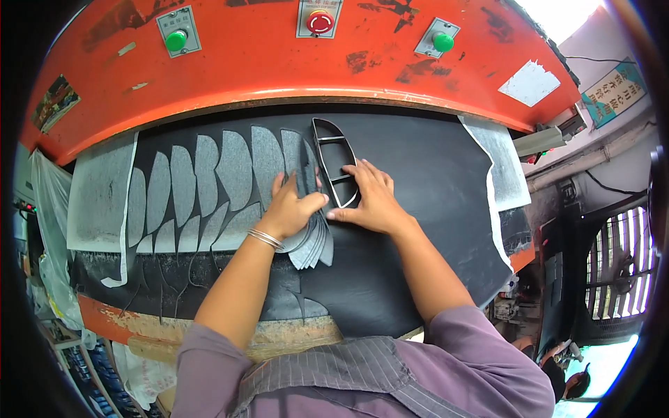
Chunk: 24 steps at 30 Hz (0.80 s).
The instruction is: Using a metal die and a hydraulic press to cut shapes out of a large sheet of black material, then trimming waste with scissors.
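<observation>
My left hand (pixel 294 207), with bracelets at the wrist, grips a fanned stack of cut pieces (pixel 311 249), grey and narrow. A dark flap stands up beside its fingers. My right hand (pixel 377 198) holds the lower right side of a metal cutting die (pixel 333 139), a long outline with crossbars. The fingers wrap its side, and the thumb is at its pointed lower end. The die rests on a black sheet (pixel 432 174), just right of my left hand. Leftward across the sheet runs a row of grey leaf-shaped cut-outs (pixel 235 167).
Behind the sheet stands an orange machine beam (pixel 251 70) with two green buttons (pixel 175 40) and a red button (pixel 320 23). Pale grey board (pixel 97 198) shows at both sides. A worn wooden edge (pixel 286 336) lies near me. Another person (pixel 568 376) is at far right.
</observation>
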Available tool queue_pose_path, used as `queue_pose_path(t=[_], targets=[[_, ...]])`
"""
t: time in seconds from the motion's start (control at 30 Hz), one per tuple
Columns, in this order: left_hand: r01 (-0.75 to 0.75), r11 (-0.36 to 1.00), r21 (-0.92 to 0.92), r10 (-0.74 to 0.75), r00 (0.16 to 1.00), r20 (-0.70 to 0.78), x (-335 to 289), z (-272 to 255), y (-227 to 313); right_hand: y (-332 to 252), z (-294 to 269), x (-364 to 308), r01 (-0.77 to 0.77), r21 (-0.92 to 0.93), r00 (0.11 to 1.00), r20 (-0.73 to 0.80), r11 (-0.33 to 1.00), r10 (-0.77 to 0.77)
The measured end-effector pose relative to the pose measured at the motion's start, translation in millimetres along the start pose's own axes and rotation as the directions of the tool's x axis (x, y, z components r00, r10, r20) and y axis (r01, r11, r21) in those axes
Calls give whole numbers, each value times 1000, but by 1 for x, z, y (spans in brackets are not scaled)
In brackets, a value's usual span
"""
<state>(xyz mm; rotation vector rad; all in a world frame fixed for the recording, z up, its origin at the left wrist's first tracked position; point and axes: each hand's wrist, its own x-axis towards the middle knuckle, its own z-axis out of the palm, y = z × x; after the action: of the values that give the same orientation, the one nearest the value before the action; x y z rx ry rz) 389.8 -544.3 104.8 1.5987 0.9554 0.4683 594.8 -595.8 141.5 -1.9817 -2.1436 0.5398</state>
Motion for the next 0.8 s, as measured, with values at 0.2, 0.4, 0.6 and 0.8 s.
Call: queue_pose_path(t=[0.2, 0.4, 0.6, 0.8], targets=[[35, 997, 68, -41, 995, 89, 9, -1, -3, 2, 12, 1, -4, 3, 999, -51, 1000, 4], [75, 996, 53, -77, 996, 35, 27, -15, -8, 6, 13, 24, -2, 35, 1000, -14, 999, 2], [-355, 847, -395, 12, 756, -654, 45, -113, 20, 24, -72, 103, 182, 246, 690, -722, 952, 55], [-103, 843, 528, 519, 418, -746, 76, -209, 56, 46, -142, 195, -67, 52, 355, -932, 996, 73]])
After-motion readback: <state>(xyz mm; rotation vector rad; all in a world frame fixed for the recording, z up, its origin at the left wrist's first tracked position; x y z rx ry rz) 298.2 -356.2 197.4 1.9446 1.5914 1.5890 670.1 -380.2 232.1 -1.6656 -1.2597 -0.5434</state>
